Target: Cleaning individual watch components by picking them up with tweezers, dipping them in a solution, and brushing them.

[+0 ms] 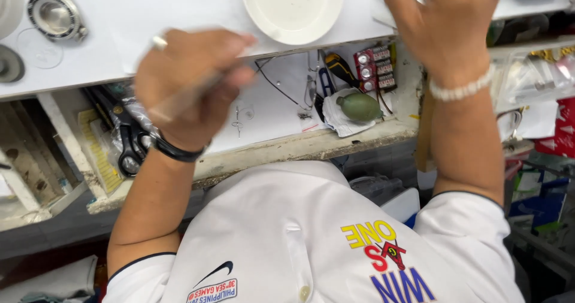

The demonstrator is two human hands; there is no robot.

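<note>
My left hand (188, 84) hovers over the front edge of the white worktop (179, 21), blurred by motion. Its fingers are closed around a thin, pale metal tool (179, 102) that runs slantwise under the palm, and a black band circles its wrist. My right hand (446, 21) is raised at the top right above the worktop's edge, with a white bead bracelet (461, 90) on the wrist. Its fingertips run out of the frame, so what they hold is hidden. A round white dish (293, 6) lies on the worktop between the two hands.
Below the worktop an open drawer (287, 147) holds black-handled pliers (129, 138), a green rubber blower bulb (359, 106), a card of button cells (374, 69) and a yellow-and-black screwdriver (341, 69). A round metal ring (55, 16) lies at the worktop's left. Cluttered shelves stand to the right.
</note>
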